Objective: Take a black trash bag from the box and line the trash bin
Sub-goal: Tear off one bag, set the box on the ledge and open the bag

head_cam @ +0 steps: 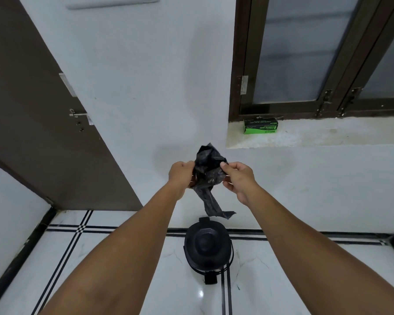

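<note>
A crumpled black trash bag (208, 171) hangs in the air in front of me, its lower tail dangling toward the floor. My left hand (181, 173) grips its left side and my right hand (238, 177) pinches its right side between thumb and fingers. Below the bag on the floor stands the black pedal trash bin (206, 246) with its lid closed. The green and black box of garbage bags (261, 126) rests on the window sill at the upper right, away from both hands.
A brown door (43, 133) with a latch stands on the left. A dark-framed window (316, 55) sits above the stone sill (328, 138). The floor is glossy white tile with black stripes (77, 228). White wall lies behind the bin.
</note>
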Motion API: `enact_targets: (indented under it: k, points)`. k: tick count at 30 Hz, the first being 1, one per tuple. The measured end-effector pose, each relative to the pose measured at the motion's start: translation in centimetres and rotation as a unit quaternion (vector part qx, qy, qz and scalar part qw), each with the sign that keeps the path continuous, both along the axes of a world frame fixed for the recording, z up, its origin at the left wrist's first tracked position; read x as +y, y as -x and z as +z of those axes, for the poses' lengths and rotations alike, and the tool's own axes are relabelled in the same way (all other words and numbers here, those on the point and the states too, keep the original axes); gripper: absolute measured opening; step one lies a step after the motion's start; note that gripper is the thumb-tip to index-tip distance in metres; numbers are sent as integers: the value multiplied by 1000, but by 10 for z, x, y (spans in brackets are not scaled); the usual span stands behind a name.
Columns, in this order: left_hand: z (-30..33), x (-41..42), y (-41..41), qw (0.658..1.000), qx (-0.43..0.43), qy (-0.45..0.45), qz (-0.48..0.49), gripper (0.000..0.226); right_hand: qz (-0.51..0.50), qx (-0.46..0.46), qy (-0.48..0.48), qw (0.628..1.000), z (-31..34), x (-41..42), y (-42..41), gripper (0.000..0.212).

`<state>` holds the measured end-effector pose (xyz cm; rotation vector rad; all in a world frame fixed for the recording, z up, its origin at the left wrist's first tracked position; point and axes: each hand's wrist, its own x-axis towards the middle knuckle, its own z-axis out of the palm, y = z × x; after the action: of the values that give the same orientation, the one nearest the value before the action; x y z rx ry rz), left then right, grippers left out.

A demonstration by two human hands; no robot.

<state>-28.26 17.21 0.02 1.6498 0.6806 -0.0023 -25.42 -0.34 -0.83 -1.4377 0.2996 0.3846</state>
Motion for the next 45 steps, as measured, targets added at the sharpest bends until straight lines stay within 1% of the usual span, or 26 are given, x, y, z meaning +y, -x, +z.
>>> enact_targets:
  k: [3,6,7,9,10,11,12,14,15,16,18,19,20,22,24,25,27,28,29,31,32,35,38,40,43,45]
  points:
    - [1,6,6,997,37,13,70,26,-56,13,-42,997,-2,-4,-1,11]
    - [-5,13,15,990,125,-35,46,26,-95,16,-60,993,-1,-5,-2,10]
    - [-7,15,17,985,151,-85,17,24,-104,15,-64,992,0,-5,-3,9]
    - [-15,19,19,957,176,-224,-52,23,-108,16,-68,992,2,-5,-3,8]
    - [-19,18,17,951,157,-257,-72,21,-104,16,-67,992,3,-5,-3,9]
    - [-20,16,16,954,122,-258,-88,17,-95,15,-63,993,4,-5,-3,9]
    - [-19,12,16,967,75,-225,-95,17,-83,14,-54,995,5,-4,-2,11]
    - [-15,3,13,985,14,-146,-95,33,-50,7,-30,998,6,-3,0,16]
    - [-12,0,11,985,0,-134,-106,47,-33,1,-18,999,6,-2,1,18]
    - [-11,-4,10,981,-4,-148,-125,64,-17,-5,-8,1000,5,-1,2,20]
    - [-11,-5,6,962,7,-211,-170,93,14,-14,3,1000,3,0,3,21]
    - [-12,-5,4,948,19,-258,-184,100,31,-18,4,999,3,0,4,21]
    - [-14,-5,3,929,32,-316,-190,104,49,-22,8,999,3,1,5,20]
    - [-15,-7,2,877,52,-433,-200,106,88,-37,27,995,4,0,7,14]
    - [-13,-11,4,833,44,-504,-222,100,117,-59,49,990,6,-2,11,9]
    - [-11,-13,5,815,34,-528,-237,90,123,-64,54,989,6,-2,11,8]
    - [-10,-14,5,786,4,-565,-252,51,122,-68,65,988,4,-3,11,11]
    - [-9,-14,5,791,-12,-562,-243,30,111,-70,74,989,2,-4,10,14]
    - [-8,-14,5,811,-18,-539,-226,18,95,-71,84,989,0,-4,8,17]
    - [-9,-11,6,851,-16,-493,-182,15,55,-80,126,987,-3,-7,5,17]
    - [-10,-7,7,862,-14,-481,-161,13,39,-85,155,983,-5,-9,4,17]
    - [-12,4,10,881,4,-461,-107,11,-4,-101,216,971,-8,-15,1,18]
    - [-16,12,13,910,18,-411,-47,12,-39,-93,254,962,-8,-19,2,22]
    - [-19,17,16,923,28,-384,-18,11,-75,-61,228,969,-8,-20,2,27]
    - [-25,22,18,939,45,-340,8,6,-114,18,106,988,-7,-17,3,22]
    - [-30,25,18,953,54,-297,36,11,-113,53,49,991,-6,-16,6,26]
